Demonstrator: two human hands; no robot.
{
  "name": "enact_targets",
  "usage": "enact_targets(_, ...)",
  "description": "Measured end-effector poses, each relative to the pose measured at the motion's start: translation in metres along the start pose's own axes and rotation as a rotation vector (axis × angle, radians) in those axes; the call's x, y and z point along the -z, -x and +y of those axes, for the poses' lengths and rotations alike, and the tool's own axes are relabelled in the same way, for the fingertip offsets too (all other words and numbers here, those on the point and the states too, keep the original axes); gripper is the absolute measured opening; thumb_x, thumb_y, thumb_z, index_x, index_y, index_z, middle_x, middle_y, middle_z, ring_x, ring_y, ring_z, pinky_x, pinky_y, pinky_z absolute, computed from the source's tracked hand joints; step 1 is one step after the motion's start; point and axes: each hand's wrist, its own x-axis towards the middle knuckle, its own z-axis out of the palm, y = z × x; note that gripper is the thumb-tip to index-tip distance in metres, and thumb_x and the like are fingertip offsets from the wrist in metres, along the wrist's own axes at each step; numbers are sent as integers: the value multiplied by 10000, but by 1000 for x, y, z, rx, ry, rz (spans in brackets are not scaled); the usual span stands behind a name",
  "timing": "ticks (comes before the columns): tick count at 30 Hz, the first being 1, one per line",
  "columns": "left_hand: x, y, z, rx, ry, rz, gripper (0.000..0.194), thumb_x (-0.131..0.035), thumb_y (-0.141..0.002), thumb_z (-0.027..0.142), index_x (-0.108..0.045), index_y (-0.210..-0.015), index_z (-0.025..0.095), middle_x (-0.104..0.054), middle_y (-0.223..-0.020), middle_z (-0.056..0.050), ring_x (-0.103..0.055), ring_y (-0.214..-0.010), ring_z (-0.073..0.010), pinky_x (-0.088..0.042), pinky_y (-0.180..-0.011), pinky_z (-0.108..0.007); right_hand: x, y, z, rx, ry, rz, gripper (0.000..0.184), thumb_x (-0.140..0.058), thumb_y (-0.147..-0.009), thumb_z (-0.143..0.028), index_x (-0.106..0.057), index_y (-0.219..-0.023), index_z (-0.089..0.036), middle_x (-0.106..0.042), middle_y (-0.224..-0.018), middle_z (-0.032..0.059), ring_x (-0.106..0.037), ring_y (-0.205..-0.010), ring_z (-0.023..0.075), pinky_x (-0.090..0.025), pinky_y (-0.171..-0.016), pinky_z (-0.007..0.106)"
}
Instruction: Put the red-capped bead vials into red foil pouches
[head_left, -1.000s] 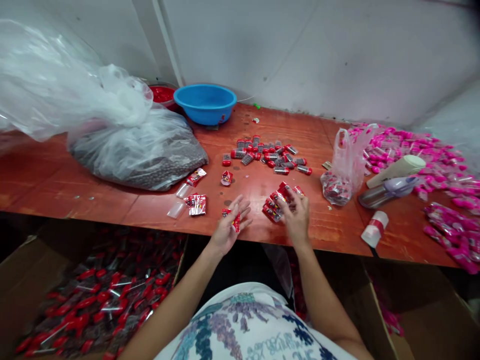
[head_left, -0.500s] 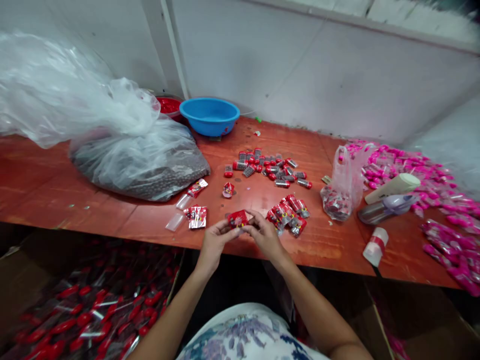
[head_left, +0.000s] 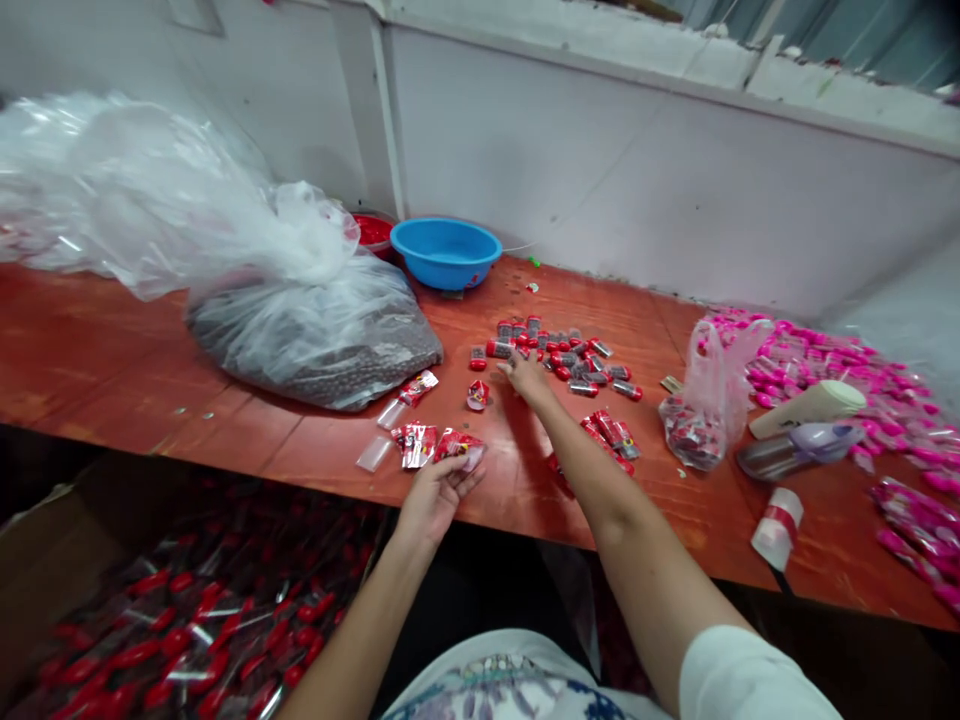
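Observation:
My left hand pinches a red printed packet by its edge, just above the front part of the table. Beside that packet lie more red packets and two small clear plastic sleeves. My right hand reaches out over the table, fingers apart, at the near left side of a pile of small clear tubes with red caps and dark contents. Whether its fingertips touch a tube I cannot tell. A crumpled red sticker-like piece lies between the hands. My right forearm partly covers another heap of red packets.
A big clear bag of dark beads fills the left. Behind stand a blue basin and a red-filled bowl. Rightward are a knotted bag, a bottle, a white roll and pink tubes. Below left, a carton holds red-capped pieces.
My right hand left the red packets, met my left hand at one packet, then moved forward to the tube pile. My left hand moved slightly left with the packet. The view tilted up.

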Motion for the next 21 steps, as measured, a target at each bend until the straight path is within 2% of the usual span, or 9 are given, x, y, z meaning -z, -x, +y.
enact_targets(2,3,1,2,-2,19,20,119,-602,-674,11,-623,-642,123,-719,-726,-69,-694,-713,-179,-583,-735,-339,-11,3,-2,-28,26,-7,445,-536,-879,-382,-550,-1208,-83,-395,-1350,268,-497,-1145,337,-384,-928,449)
enact_targets(5,8,1,3,-7,19,58,90,-620,-680,42,-625,-670,132,-716,-697,-49,-689,-670,-168,-583,-725,-350,-24,22,-4,-16,29,-22,305,-428,-920,-235,-610,-1101,-71,-474,-1269,243,-520,-1093,289,-392,-919,405)
enact_targets(7,10,1,2,-7,10,56,82,-660,-676,66,-630,-713,132,-716,-695,-43,-683,-637,-158,-582,-709,-338,-27,41,-5,14,14,-12,320,-376,-905,-138,-606,-1121,-86,-497,-1255,214,-503,-1112,269,-383,-938,386)
enact_targets(9,11,1,0,2,14,47,104,-686,-680,88,-638,-760,133,-721,-708,-44,-682,-626,-153,-581,-686,-316,-25,64,-4,51,-3,19,373,-393,-881,-126,-544,-1222,-104,-487,-1285,188,-464,-1166,260,-369,-968,378)
enact_targets(11,11,1,-1,12,33,47,118,-689,-696,99,-647,-801,134,-726,-731,-50,-686,-639,-153,-578,-669,-294,-19,92,-4,77,-135,73,446,-471,-859,-192,-475,-1300,-132,-507,-1282,155,-479,-1152,246,-391,-962,371)
enact_targets(13,11,2,-1,20,58,55,114,-684,-711,96,-650,-813,133,-727,-739,-49,-688,-647,-151,-575,-665,-283,-10,124,-5,68,-464,125,500,-560,-819,-270,-477,-1303,-175,-584,-1192,106,-560,-1012,218,-451,-893,362)
enact_targets(16,7,2,-4,22,83,70,101,-672,-728,85,-647,-813,135,-725,-736,-40,-685,-639,-144,-574,-669,-283,4,171,-11,30,-857,55,484,-622,-791,-321,-535,-1255,-216,-647,-1075,65,-600,-887,187,-497,-799,337)
enact_targets(18,2,2,-8,24,89,61,102,-666,-736,79,-644,-819,134,-728,-755,-41,-690,-663,-147,-573,-690,-290,11,196,-16,5,-988,23,453,-643,-783,-326,-567,-1218,-224,-657,-1053,61,-610,-891,186,-503,-791,332)
enact_targets(21,-6,3,-16,23,95,40,105,-668,-735,81,-641,-822,135,-732,-795,-48,-697,-715,-157,-566,-744,-304,16,216,-20,-31,-1050,8,408,-664,-771,-316,-602,-1165,-232,-664,-1052,55,-621,-910,190,-506,-805,334)
